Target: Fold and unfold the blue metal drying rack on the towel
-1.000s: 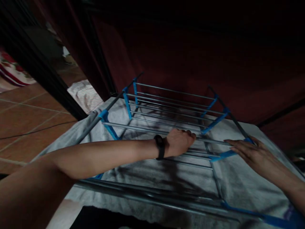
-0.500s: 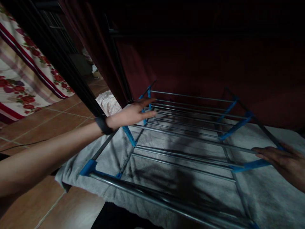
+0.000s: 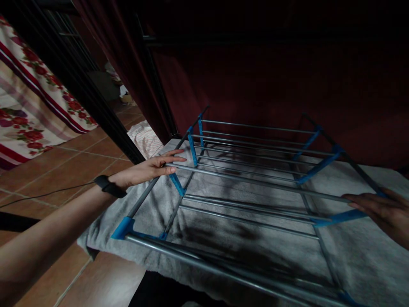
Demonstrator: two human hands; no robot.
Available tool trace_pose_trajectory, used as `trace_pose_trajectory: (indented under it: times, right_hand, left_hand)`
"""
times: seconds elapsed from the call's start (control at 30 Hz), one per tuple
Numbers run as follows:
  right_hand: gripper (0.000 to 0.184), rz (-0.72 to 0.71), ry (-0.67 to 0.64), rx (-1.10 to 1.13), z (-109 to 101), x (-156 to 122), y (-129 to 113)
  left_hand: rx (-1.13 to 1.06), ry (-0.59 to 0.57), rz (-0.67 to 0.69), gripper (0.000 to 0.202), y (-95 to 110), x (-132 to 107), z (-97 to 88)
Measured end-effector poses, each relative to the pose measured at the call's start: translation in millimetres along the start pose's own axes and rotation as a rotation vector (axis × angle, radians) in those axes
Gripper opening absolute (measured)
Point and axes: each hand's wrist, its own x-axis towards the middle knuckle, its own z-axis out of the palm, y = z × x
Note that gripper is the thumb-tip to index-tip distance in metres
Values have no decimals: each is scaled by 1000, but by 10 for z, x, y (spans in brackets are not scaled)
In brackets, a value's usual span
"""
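Note:
A metal drying rack [image 3: 255,183] with grey rods and blue plastic joints lies flat over a grey towel [image 3: 348,251]. My left hand [image 3: 150,168], a black band on its wrist, reaches to the rack's left side with fingers stretched out flat, fingertips at a grey rod near a blue joint. My right hand [image 3: 380,209] rests at the rack's right side beside a blue bar, fingers extended and flat; part of it is cut off by the frame edge. Neither hand holds anything.
Terracotta floor tiles [image 3: 64,166] lie to the left, with a thin dark cable across them. A floral cloth [image 3: 28,106] hangs at far left. A dark red curtain [image 3: 255,85] stands behind the rack. A pale striped cloth [image 3: 143,136] lies on the floor.
My left hand left the rack's middle rods, swung to the left side, then lowered onto the left edge. My right hand stayed at the right blue bar. The view shifted left.

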Motion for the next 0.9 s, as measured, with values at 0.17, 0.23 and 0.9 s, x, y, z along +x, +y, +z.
trace_pose_trajectory:
  times: [0.17, 0.23, 0.9]
  right_hand:
    - [46, 2, -6, 3, -68, 33, -34]
    - [45, 11, -11, 8, -64, 4, -25]
    - [46, 70, -123, 24, -197, 24, -84]
  left_hand:
    - [-512, 320, -172, 65, -192, -60, 199]
    - [-667, 280, -258, 57, -256, -41, 250]
    - [-889, 238, -225, 30, -425, 96, 277]
